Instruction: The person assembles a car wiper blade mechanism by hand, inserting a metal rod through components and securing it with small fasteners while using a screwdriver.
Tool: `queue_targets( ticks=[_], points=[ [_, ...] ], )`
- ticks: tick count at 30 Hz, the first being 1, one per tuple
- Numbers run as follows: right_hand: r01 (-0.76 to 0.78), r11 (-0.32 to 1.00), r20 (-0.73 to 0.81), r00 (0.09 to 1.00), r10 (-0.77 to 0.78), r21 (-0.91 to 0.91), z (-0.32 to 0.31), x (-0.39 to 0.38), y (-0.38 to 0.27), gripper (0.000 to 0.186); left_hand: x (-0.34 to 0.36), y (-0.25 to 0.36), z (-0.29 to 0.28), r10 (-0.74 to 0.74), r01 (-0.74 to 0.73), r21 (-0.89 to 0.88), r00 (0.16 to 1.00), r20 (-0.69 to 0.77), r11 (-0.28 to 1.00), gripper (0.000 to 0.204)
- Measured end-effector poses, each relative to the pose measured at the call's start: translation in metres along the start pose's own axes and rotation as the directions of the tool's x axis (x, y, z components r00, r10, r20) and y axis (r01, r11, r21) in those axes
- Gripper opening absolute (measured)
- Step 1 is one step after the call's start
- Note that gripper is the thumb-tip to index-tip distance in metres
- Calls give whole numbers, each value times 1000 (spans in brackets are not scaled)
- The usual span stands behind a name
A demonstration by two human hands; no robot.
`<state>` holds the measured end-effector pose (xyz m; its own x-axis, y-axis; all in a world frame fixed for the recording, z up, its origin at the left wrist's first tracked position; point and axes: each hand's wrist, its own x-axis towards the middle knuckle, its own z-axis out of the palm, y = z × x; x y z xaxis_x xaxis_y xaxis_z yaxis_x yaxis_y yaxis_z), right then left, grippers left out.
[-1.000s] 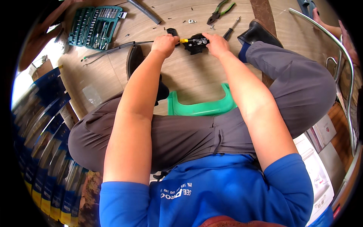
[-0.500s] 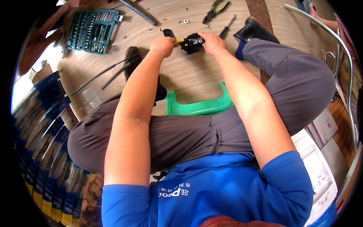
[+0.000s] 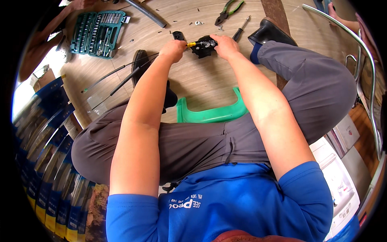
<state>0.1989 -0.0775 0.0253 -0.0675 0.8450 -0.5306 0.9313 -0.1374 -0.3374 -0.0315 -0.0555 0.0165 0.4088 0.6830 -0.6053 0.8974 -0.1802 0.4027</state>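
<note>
Beyond my crossed legs, my left hand is closed on a cable with a yellow fitting, which sticks out from the fingers toward the right. My right hand grips the right edge of a black mechanism with metallic parts on top. The yellow fitting meets the mechanism's left side; how they join is too small to tell. Thin black cables trail from my left hand down to the left. A small black part lies just past my left hand.
A green socket set case lies at the far left, near another person's arm. Pliers, a screwdriver and a grey tube lie ahead. A green curved plastic piece sits before my lap. Bent metal tubing stands right.
The loose ends of the cables at the left have shifted, one reaching further down toward my knee. A little more of the yellow fitting shows. My hands stay nearly in place.
</note>
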Motion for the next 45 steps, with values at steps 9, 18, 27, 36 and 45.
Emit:
queue_targets(
  ticks=[9,18,27,36,45],
  points=[
    [5,1000,8,1000,-5,5,-2,-1,-5,50,0,-5,1,17,-9,92,996,-91,996,27],
    [-12,1000,19,1000,12,-5,2,3,-2,51,8,-2,6,61,-37,186,991,-123,982,22],
    [8,1000,7,1000,-8,6,-1,0,-2,52,9,1,3,17,-1,160,995,-97,987,21],
    [-2,998,-15,1000,3,61,5,4,3,53,8,11,-4,5,5,176,998,-57,984,20],
    [29,999,-30,999,-28,31,4,4,-1,52,8,8,4,-21,38,200,996,-84,979,21]
  ],
)
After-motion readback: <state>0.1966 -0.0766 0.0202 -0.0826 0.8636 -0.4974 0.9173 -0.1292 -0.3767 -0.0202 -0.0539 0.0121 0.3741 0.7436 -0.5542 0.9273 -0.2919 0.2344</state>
